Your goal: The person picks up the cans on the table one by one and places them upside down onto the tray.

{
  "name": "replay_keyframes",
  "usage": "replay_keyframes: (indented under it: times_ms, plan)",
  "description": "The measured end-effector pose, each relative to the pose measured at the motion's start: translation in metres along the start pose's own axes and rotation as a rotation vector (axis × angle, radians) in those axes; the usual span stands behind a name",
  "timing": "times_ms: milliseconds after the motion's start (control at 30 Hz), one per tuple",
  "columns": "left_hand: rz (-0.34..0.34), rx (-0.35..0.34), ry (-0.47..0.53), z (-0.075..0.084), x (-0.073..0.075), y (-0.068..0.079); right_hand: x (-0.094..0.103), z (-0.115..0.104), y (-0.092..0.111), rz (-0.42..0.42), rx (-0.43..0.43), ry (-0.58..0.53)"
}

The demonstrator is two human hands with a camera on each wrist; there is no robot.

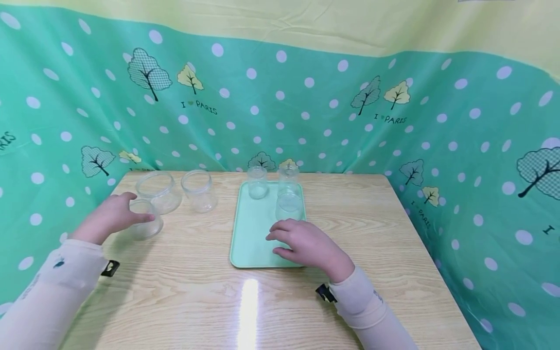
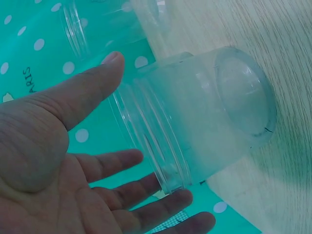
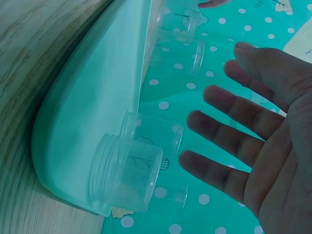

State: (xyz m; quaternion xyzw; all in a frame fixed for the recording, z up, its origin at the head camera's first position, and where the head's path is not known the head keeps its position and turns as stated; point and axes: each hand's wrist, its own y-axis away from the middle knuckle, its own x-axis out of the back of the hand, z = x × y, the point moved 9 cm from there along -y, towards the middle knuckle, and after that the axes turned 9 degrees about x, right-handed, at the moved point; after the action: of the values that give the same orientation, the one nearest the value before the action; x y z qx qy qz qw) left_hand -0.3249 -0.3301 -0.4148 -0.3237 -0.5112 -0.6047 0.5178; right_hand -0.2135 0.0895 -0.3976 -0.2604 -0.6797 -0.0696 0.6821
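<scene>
My left hand (image 1: 114, 216) is at the rim of a clear wide-mouthed jar (image 1: 148, 230) on the left of the table. In the left wrist view its fingers and thumb spread around the threaded mouth of the jar (image 2: 204, 117), without a visible grip. Behind it stand a wider clear jar (image 1: 167, 200) and another clear jar (image 1: 203, 198). Over the near right part of a light green tray (image 1: 251, 243) hovers my right hand (image 1: 308, 243), fingers apart and holding nothing. Three clear jars stand on the tray; the nearest jar (image 3: 134, 173) has its threaded mouth down.
The wood-grain table (image 1: 188, 291) lies beneath everything. A green dotted curtain (image 1: 280, 116) hangs along its back and sides. The two smaller jars, a left one (image 1: 258, 188) and a right one (image 1: 288, 176), stand at the tray's far end.
</scene>
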Motion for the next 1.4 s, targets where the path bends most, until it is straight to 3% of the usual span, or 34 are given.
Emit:
replay_keyframes:
  times_ms: [967, 1400]
  plan:
    - [0.006, -0.054, -0.028, 0.0082, -0.0006, -0.0051, -0.0007, 0.0014, 0.0008, -0.004, 0.002, 0.015]
    - [-0.004, -0.055, -0.018, 0.0021, -0.0004, -0.0026, -0.0018, 0.0021, 0.0009, -0.009, 0.003, 0.009]
